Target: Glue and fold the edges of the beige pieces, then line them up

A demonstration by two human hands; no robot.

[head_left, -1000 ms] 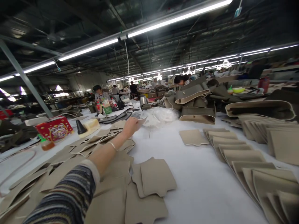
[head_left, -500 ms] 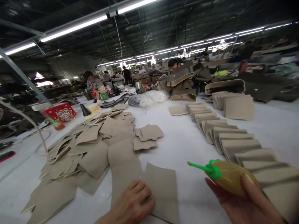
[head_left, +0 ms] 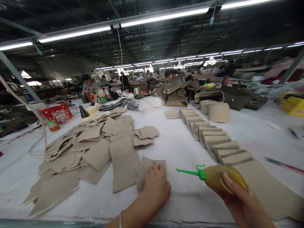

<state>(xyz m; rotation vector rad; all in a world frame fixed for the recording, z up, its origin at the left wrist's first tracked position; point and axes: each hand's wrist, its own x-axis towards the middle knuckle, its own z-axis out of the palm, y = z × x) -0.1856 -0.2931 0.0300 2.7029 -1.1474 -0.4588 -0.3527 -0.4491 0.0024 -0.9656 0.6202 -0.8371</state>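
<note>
My right hand (head_left: 237, 193) is closed round a squeeze bottle (head_left: 223, 177) of amber liquid, its thin green nozzle pointing left above the table. With fingers close together and bent, my left hand (head_left: 155, 183) presses on a taupe leather-like piece (head_left: 144, 169) lying on the white table. That piece looks folded over; the palm hides its near part. Just left of it lies a flat taupe panel (head_left: 124, 172). Beyond the bottle runs a row of overlapping folded pieces (head_left: 217, 141), and a larger flat piece (head_left: 266, 186) lies at its near end.
A loose heap of taupe pieces (head_left: 95, 155) covers the left of the white table (head_left: 175, 142). Further back are a red box (head_left: 57, 114), a plastic bag (head_left: 147, 103) and dark bags (head_left: 177, 95). Pink-handled tweezers (head_left: 285, 165) lie at right. People work in the background.
The view has swung right and tilted. My left hand has moved onto the piece beside it, which now looks folded and shorter. My right hand still holds the squeeze bottle.
</note>
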